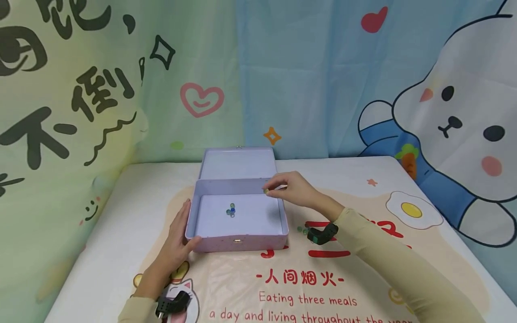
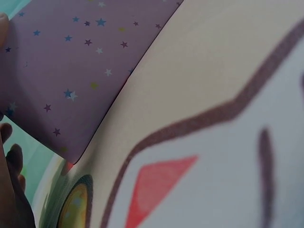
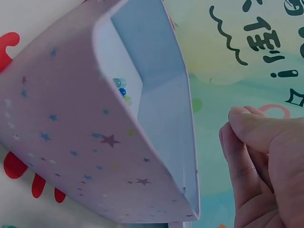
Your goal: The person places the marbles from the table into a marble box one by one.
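A lilac tin box (image 1: 238, 243) with star prints stands on the table, its hinged lid (image 1: 238, 163) tipped back. Several glass marbles (image 1: 230, 211) in green and blue lie together on its floor; they also show in the right wrist view. Over the right rear rim, my right hand (image 1: 296, 190) pinches a small greenish marble (image 1: 265, 191) between thumb and fingertips. The left hand (image 1: 177, 233) rests against the box's left side, fingers stretched along the wall and thumb at the front corner. In the left wrist view only parts of this hand show.
More greenish marbles (image 1: 302, 229) lie on the printed tablecloth (image 1: 307, 296) right of the box, partly behind the right wrist's camera (image 1: 322, 233). A patterned curtain (image 1: 282, 80) hangs behind the table.
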Demonstrator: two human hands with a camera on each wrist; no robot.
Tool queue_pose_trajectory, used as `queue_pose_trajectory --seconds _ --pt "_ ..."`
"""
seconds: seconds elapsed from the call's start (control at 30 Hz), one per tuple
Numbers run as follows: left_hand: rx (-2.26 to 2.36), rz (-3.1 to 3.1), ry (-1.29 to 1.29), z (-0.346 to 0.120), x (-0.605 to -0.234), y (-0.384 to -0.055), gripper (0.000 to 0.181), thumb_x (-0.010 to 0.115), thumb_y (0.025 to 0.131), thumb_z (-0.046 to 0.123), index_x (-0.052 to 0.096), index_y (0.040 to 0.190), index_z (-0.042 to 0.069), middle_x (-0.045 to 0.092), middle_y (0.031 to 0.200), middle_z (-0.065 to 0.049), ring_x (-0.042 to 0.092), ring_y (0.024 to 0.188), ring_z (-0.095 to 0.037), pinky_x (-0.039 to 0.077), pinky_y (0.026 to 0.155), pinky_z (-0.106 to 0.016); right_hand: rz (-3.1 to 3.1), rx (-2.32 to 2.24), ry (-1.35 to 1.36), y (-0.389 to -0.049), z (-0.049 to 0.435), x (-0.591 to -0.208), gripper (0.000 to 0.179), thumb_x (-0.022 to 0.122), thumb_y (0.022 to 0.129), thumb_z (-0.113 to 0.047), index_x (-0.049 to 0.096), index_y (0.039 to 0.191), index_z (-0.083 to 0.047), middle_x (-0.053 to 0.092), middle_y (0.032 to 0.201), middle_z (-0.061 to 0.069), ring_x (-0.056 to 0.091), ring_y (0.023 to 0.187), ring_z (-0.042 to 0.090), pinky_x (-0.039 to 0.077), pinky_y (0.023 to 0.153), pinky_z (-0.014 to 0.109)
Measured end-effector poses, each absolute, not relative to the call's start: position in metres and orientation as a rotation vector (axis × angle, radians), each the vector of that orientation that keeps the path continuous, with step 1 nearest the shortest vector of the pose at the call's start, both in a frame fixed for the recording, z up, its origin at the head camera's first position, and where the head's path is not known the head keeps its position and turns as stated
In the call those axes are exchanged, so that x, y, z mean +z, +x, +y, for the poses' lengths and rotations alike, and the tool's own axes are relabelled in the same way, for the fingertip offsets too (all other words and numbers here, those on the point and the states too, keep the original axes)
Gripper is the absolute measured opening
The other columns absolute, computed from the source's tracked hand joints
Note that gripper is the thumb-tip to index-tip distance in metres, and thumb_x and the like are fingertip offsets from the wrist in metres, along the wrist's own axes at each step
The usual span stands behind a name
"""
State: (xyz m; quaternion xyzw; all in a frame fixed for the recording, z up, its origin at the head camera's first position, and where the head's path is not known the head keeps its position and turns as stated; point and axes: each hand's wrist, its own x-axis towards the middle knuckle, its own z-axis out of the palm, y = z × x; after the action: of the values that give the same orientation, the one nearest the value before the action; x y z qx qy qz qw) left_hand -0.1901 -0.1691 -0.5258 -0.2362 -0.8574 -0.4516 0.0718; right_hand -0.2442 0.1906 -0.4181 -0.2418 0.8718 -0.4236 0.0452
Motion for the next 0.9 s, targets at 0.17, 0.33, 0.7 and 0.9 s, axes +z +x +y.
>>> queue_pose_trajectory --seconds 0.17,0.33,0.7,0.9 --pt "-1.369 -2.596 -0.684 -0.168 -0.523 -0.189 0.094 0.064 0.081 0.024 0.006 0.154 0.021 0.008 0.161 -0.009 0.008 0.146 -0.037 0.010 0.106 -0.071 2.655 -1.281 -0.767 -0.252 0.187 -0.418 0.018 0.070 0.086 -0.016 0.074 0.104 -0.015 0.071 0.101 -0.001 0.063 0.094 0.012 0.055 0.082 0.029" --pt "-1.368 -2.594 -0.682 -0.168 -0.522 -0.189 0.094 0.065 0.080 0.022 0.007 0.154 0.020 0.009 0.160 -0.011 0.009 0.145 -0.039 0.010 0.106 -0.071 2.641 -1.265 -0.793 -0.259 0.182 -0.419 0.018 0.069 0.086 -0.016 0.074 0.104 -0.015 0.071 0.103 -0.001 0.063 0.095 0.012 0.055 0.083 0.029" --pt "-1.366 -2.600 -0.685 -0.168 -0.523 -0.190 0.094 0.064 0.081 0.025 0.006 0.154 0.022 0.008 0.161 -0.007 0.009 0.146 -0.036 0.010 0.106 -0.071 2.629 -1.243 -0.859 -0.271 0.171 -0.418 0.016 0.070 0.086 -0.017 0.074 0.101 -0.016 0.071 0.101 -0.002 0.064 0.092 0.011 0.055 0.080 0.027" --pt "-1.370 -2.598 -0.680 -0.168 -0.524 -0.190 0.094 0.064 0.081 0.025 0.006 0.154 0.023 0.008 0.161 -0.004 0.009 0.146 -0.034 0.011 0.107 -0.071 2.610 -1.264 -0.888 -0.278 0.165 -0.420 0.013 0.071 0.085 -0.017 0.074 0.098 -0.016 0.071 0.100 -0.001 0.065 0.093 0.012 0.055 0.082 0.026"
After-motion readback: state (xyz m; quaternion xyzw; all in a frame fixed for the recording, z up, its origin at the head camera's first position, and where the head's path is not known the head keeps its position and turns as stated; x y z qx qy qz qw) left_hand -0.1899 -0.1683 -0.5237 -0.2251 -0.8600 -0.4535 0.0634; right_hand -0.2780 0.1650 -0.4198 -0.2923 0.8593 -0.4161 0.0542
